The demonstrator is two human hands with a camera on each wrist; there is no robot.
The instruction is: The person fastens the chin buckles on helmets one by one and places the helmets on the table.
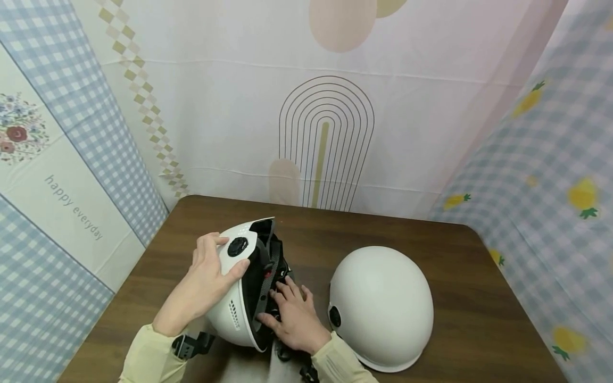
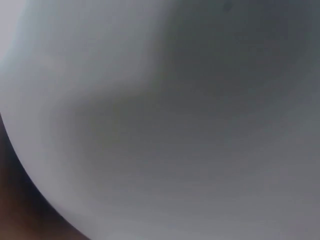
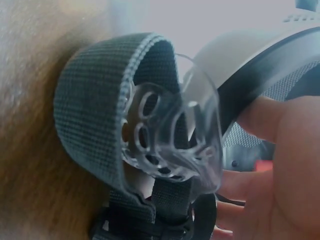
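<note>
A white helmet [image 1: 225, 314] lies tilted on its side, its black-lined opening facing right. My left hand [image 1: 206, 282] holds its shell from the left, the fingers beside a round black vent [image 1: 237, 246] and the thumb towards the rim. Inside the opening, my right hand [image 1: 297, 314] touches the lining and grey strap [image 1: 268, 282] with spread fingers. In the right wrist view, a clear plastic chin cup [image 3: 200, 150] on a grey webbing strap [image 3: 92, 105] hangs before that hand. Blurred white shell [image 2: 200, 165] fills the left wrist view.
A second white helmet [image 1: 383, 303] sits dome up to the right, close to my right forearm. Both stand on a brown wooden table [image 1: 460, 298]. Patterned cloth [image 1: 230, 117] hangs behind the table's far edge and along both sides.
</note>
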